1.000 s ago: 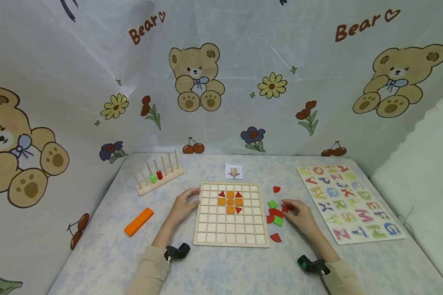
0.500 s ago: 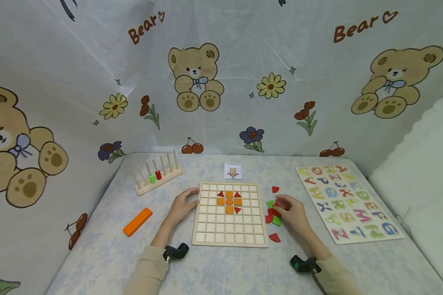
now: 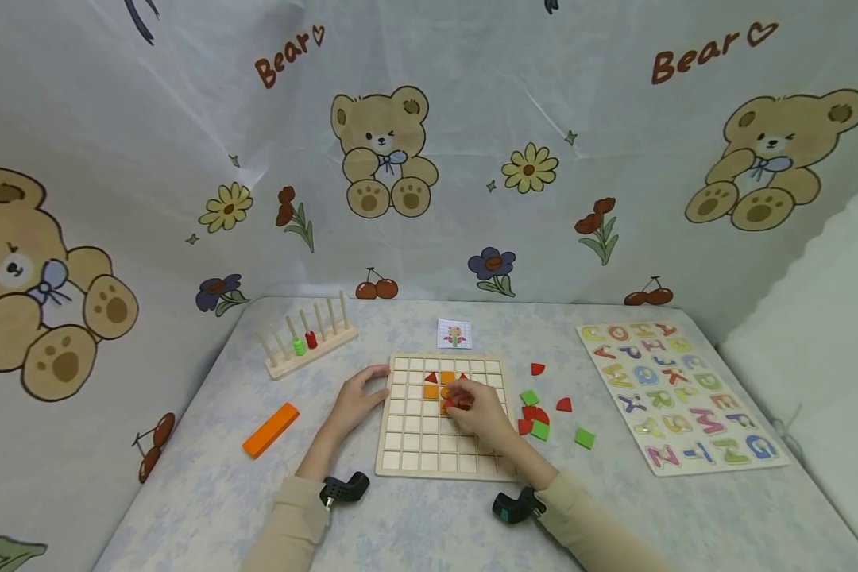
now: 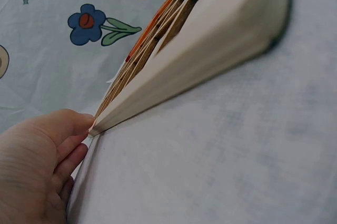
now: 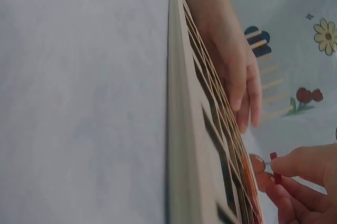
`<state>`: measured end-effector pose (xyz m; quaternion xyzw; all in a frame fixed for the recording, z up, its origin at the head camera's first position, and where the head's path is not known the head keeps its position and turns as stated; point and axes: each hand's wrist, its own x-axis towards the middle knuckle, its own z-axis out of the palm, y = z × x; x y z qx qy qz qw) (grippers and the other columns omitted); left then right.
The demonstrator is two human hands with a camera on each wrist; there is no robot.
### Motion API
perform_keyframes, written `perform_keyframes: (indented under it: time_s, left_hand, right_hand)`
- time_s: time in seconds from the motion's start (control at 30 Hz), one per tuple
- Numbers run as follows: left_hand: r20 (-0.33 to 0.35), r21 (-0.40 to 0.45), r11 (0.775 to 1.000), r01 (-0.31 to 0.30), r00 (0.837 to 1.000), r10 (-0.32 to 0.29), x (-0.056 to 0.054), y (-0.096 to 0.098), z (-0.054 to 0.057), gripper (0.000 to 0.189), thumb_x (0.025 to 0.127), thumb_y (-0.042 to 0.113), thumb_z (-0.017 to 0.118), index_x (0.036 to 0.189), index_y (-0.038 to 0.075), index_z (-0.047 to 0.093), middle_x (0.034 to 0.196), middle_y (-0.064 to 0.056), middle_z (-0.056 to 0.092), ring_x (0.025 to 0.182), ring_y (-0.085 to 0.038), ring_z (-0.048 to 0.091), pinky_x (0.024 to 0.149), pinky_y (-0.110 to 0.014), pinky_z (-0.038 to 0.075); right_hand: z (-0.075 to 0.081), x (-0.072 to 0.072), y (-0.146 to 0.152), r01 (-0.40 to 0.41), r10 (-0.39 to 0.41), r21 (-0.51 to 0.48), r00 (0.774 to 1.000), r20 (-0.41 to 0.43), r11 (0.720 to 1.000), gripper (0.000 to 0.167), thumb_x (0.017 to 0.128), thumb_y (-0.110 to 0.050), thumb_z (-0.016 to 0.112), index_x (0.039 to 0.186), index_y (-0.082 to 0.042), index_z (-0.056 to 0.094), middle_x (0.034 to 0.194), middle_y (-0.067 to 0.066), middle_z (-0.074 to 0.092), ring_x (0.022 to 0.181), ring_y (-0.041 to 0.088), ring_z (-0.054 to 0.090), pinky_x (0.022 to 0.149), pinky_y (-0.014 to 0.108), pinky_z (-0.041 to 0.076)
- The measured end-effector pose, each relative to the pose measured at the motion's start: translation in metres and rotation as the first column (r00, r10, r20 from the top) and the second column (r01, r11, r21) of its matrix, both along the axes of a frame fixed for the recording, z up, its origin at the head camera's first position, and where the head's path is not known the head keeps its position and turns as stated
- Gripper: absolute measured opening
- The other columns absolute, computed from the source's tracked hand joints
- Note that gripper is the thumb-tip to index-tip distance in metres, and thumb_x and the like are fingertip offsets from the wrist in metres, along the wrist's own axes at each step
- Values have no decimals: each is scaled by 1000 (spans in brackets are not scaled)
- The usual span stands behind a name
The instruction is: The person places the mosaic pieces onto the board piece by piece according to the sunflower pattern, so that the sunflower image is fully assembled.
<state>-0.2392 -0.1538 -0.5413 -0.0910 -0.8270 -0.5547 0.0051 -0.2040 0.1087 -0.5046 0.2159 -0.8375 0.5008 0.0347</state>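
A wooden grid board (image 3: 409,445) lies on the table, with orange squares (image 3: 430,392) and red triangles (image 3: 431,377) set in its upper middle. My right hand (image 3: 482,417) is over the board and covers part of this pattern. In the right wrist view its thumb and fingers pinch a small red tile (image 5: 275,168), seen edge-on. My left hand (image 3: 352,401) touches the board's left edge with thumb and fingertips. Its thumb (image 4: 79,123) meets the board's corner in the left wrist view.
Red quarter-circles (image 3: 564,404) and green squares (image 3: 585,438) lie loose right of the board. A pattern card (image 3: 454,334) is behind it. Leftward are a peg stand (image 3: 313,349) with rings and an orange bar (image 3: 271,430). An alphabet board (image 3: 679,397) lies at right.
My right hand has moved left from the loose tiles to over the board, carrying a red tile. A red quarter-circle and a green square at right have come into view. My left hand stays put.
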Motion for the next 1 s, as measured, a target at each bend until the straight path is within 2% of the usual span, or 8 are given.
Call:
perform_keyframes:
  time_s: [0.1,0.33,0.43,0.7,1.0]
  left_hand:
    - [5,7,1000,7,1000,-7,1,1,0,42,88,15,68,129,10,58,130,-8,60,131,-26,48,115,-48,29]
    - [-1,-3,1000,1,1000,-1,1,1,2,41,89,14,67,129,10,59,130,-8,60,131,-26,48,115,-48,30]
    - [1,-1,1000,-3,1000,3,1,0,4,41,89,14,67,128,10,59,130,-9,60,131,-26,48,115,-48,30]
    - [5,1,1000,-6,1000,6,2,0,2,40,89,13,67,128,9,59,130,-8,61,131,-26,48,115,-48,30]
    - [4,11,1000,-3,1000,3,0,0,2,40,89,14,67,128,9,59,130,-9,61,131,-26,48,116,-48,29]
  right_hand:
    - [-2,0,-13,-15,15,22,1000,-15,1000,33,80,2,72,111,5,64,95,15,68,82,24,65,72,24,56]
    - [-6,-6,-23,36,-35,77,999,-25,996,34,76,-1,76,109,3,66,86,11,69,71,16,61,63,19,51]
    - [-4,-6,-22,16,-17,91,1000,3,996,37,77,-1,76,112,3,65,87,11,68,70,14,58,63,19,50]
    - [-2,-4,-14,-90,85,115,995,49,989,46,80,2,71,125,2,59,96,11,69,82,20,61,70,23,52]
    - [-4,-8,-14,-100,98,125,995,19,987,45,81,2,71,124,1,60,95,11,70,84,21,61,72,24,53]
